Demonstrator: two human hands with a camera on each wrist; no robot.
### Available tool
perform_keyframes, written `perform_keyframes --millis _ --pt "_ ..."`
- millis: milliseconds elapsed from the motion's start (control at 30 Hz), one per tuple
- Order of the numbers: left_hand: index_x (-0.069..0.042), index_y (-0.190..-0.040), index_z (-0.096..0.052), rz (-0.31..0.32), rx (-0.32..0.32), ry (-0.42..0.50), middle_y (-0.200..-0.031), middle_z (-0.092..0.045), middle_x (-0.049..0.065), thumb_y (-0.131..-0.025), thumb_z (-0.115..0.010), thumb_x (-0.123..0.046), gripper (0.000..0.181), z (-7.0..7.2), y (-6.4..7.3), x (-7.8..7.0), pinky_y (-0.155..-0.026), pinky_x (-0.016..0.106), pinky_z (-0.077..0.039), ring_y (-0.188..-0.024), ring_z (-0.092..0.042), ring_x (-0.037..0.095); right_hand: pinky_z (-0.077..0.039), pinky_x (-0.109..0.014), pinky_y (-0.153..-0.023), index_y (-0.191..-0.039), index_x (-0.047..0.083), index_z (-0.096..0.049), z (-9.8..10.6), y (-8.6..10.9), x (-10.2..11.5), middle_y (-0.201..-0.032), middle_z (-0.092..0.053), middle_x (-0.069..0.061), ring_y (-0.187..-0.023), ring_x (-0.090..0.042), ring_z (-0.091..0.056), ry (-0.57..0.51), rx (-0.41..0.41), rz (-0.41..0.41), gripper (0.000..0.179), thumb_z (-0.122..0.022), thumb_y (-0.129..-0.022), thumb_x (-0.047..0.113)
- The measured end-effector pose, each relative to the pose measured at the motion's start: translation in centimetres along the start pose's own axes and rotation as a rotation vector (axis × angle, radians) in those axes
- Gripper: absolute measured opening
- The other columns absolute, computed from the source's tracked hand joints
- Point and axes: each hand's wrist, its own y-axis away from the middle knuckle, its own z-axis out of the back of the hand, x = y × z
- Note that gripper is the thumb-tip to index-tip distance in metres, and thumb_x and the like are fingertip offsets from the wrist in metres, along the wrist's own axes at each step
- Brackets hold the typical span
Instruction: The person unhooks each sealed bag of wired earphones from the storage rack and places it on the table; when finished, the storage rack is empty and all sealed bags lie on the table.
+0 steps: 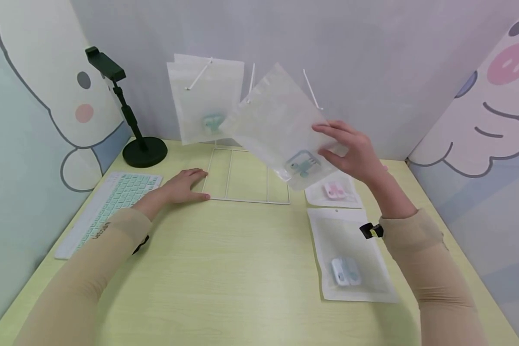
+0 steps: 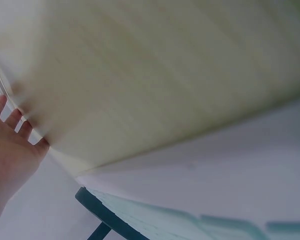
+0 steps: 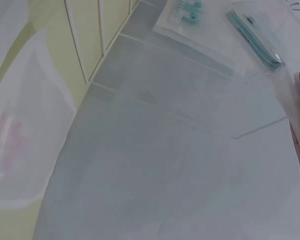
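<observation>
White mint-keyed keyboard (image 1: 108,211), black round-based stand (image 1: 129,115), pale wood-grain table (image 1: 225,269), cartoon-printed side walls (image 1: 21,129)

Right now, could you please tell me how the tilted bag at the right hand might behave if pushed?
The bag looks thin and translucent, so probably light and bendy; the small item near its lower end may make it swing.

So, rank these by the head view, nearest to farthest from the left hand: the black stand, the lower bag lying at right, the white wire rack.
1. White wire rack: touching the left hand, on its right side.
2. Black stand: beyond the hand, to its left.
3. Lower bag: far over to the right, nearer the camera.
</observation>
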Motion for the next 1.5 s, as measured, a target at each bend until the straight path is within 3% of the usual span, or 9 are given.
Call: perform_keyframes --millis 367,633,767,867,933,1100,1233,1367,1500 --pt "-0.013 -0.149 -0.028 0.000 0.015 -0.011 -0.156 -0.018 0.015 -0.082 -0.058 -0.065 0.090 0.0 -0.3 0.4 -0.110 0.059 -0.019 -0.142 -0.013 0.039 -0.040 -0.015 -0.095 -0.118 0.005 -0.066 1.9 -0.5 0.8 -0.118 -0.065 -0.011 -0.112 -0.014 -0.057 0.017 0.019 0.028 0.057 -0.078 -0.065 -0.013" --pt "-0.013 -0.149 -0.029 -0.003 0.021 0.005 -0.156 -0.018 0.015 -0.082 -0.059 -0.063 0.089 -0.2 -0.3 0.1 -0.111 0.058 -0.018 -0.142 -0.014 0.039 -0.041 -0.017 -0.097 -0.115 -0.002 -0.065 4.0 0.3 1.1 -0.116 -0.065 -0.016 -0.114 -0.008 -0.055 -0.002 0.012 0.027 0.059 -0.076 -0.060 -0.020" --pt "-0.012 -0.149 -0.029 -0.009 0.023 0.014 -0.156 -0.018 0.015 -0.082 -0.060 -0.061 0.088 -0.1 -0.2 -0.1 -0.111 0.058 -0.018 -0.142 -0.014 0.039 -0.041 -0.017 -0.096 -0.112 -0.005 -0.066 5.5 1.2 1.4 -0.115 -0.066 -0.015 -0.114 -0.007 -0.056 0.008 -0.016 0.036 0.036 -0.073 -0.082 0.014" --pt "-0.012 -0.149 -0.028 -0.007 0.024 0.011 -0.156 -0.018 0.015 -0.082 -0.060 -0.061 0.088 -0.1 -0.2 -0.1 -0.112 0.057 -0.017 -0.142 -0.014 0.039 -0.042 -0.014 -0.094 -0.109 -0.006 -0.067 6.8 1.8 2.1 -0.114 -0.067 -0.014 -0.111 -0.005 -0.057 0.039 -0.062 0.023 0.054 -0.064 -0.087 0.043" --pt "-0.012 -0.149 -0.028 -0.005 0.023 0.012 -0.156 -0.018 0.015 -0.082 -0.060 -0.062 0.089 -0.1 -0.3 -0.1 -0.112 0.057 -0.017 -0.142 -0.014 0.039 -0.042 -0.013 -0.093 -0.107 -0.006 -0.068 7.7 2.5 2.6 -0.112 -0.068 -0.012 -0.110 -0.003 -0.057 0.058 -0.111 -0.007 0.057 -0.066 -0.084 0.046" --pt "-0.012 -0.149 -0.028 -0.003 0.020 0.013 -0.156 -0.018 0.015 -0.081 -0.059 -0.063 0.090 -0.1 -0.2 -0.2 -0.112 0.057 -0.017 -0.142 -0.014 0.038 -0.044 -0.013 -0.088 -0.104 -0.010 -0.067 9.9 4.7 2.9 -0.108 -0.069 -0.012 -0.104 -0.006 -0.061 0.003 -0.247 -0.065 0.054 -0.076 -0.078 0.036" --pt "-0.012 -0.149 -0.028 -0.006 0.021 0.011 -0.156 -0.018 0.016 -0.082 -0.060 -0.062 0.090 -0.1 -0.1 -0.4 -0.112 0.057 -0.017 -0.142 -0.014 0.039 -0.045 -0.013 -0.085 -0.104 -0.017 -0.064 11.8 7.3 2.3 -0.110 -0.068 -0.016 -0.103 -0.013 -0.061 -0.113 -0.312 -0.141 0.049 -0.083 -0.072 0.016" --pt "-0.012 -0.149 -0.028 -0.004 0.018 0.014 -0.156 -0.018 0.016 -0.082 -0.060 -0.061 0.089 0.0 -0.1 -0.5 -0.112 0.057 -0.017 -0.142 -0.014 0.039 -0.048 -0.013 -0.084 -0.107 -0.022 -0.059 13.6 10.2 2.0 -0.114 -0.066 -0.016 -0.101 -0.016 -0.059 -0.180 -0.362 -0.284 0.048 -0.081 -0.069 -0.003" --pt "-0.013 -0.149 -0.028 -0.001 0.018 0.014 -0.156 -0.018 0.015 -0.082 -0.060 -0.062 0.089 -0.1 -0.2 -0.5 -0.112 0.057 -0.017 -0.142 -0.013 0.038 -0.048 -0.008 -0.076 -0.116 -0.016 -0.058 14.9 12.9 2.4 -0.119 -0.061 -0.007 -0.096 -0.010 -0.059 -0.080 -0.365 -0.494 0.047 -0.071 -0.072 -0.016"
